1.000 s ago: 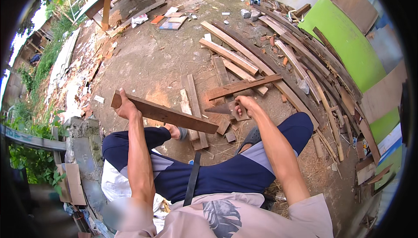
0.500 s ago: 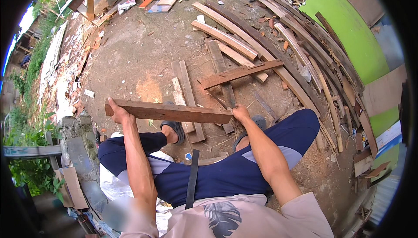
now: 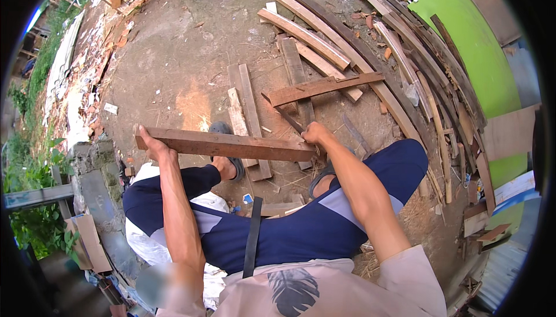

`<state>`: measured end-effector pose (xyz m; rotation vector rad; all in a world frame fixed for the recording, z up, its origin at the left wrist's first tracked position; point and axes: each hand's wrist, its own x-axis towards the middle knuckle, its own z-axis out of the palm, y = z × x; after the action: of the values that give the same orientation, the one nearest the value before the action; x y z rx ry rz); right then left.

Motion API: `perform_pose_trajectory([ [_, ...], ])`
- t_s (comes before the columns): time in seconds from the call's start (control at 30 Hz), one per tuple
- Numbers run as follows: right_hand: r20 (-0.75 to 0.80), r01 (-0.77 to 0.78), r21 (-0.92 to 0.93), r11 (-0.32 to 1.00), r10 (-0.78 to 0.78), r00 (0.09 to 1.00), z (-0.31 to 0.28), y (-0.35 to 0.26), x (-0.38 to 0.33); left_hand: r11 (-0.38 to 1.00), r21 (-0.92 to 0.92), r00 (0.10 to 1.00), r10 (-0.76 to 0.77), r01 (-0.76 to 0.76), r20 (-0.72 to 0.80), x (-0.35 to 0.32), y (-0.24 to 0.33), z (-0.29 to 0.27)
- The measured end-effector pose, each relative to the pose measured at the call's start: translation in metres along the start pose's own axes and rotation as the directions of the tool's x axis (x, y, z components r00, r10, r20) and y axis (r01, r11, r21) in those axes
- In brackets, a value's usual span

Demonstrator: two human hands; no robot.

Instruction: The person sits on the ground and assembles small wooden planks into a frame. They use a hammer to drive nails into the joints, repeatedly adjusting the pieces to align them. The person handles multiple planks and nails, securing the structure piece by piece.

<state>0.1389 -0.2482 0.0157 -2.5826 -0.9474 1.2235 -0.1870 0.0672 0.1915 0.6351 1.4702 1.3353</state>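
head view: both hands [image 3: 152,145] grip a wooden plank [image 3: 226,144].

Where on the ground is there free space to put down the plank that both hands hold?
The left hand and right hand hold the plank. Bare dirt lies open between the rubble strip on the left and the flat boards in the middle. The right side is crowded with the long plank pile.
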Motion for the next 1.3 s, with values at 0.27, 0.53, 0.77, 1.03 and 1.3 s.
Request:
perform_pose_trajectory([
  [0.27,0.08,-0.291,0.827,0.48,0.412,0.907,-0.034,0.029,0.074,0.968,0.24,0.978,0.114,-0.071,-0.173,0.012,-0.042,-0.003],
  [0.53,0.247,-0.296,0.955,0.037,0.458,0.854,-0.026,0.031,0.125,0.921,0.387,0.991,0.082,-0.036,-0.102,0.007,-0.056,0.017],
  [0.77,0.184,-0.158,0.983,-0.095,0.451,0.873,-0.016,0.036,0.141,0.914,0.405,1.0,-0.022,0.022,-0.004,-0.01,-0.064,0.031],
  [1.03,0.247,-0.213,0.966,-0.146,0.288,0.925,-0.04,0.047,0.112,0.927,0.337,0.955,0.066,-0.167,0.291,-0.055,-0.093,0.057],
  [1.3,0.297,-0.26,0.954,-0.149,0.354,0.887,-0.035,0.036,0.115,0.92,0.354,0.954,0.061,-0.168,0.292,-0.064,-0.089,0.062],
])
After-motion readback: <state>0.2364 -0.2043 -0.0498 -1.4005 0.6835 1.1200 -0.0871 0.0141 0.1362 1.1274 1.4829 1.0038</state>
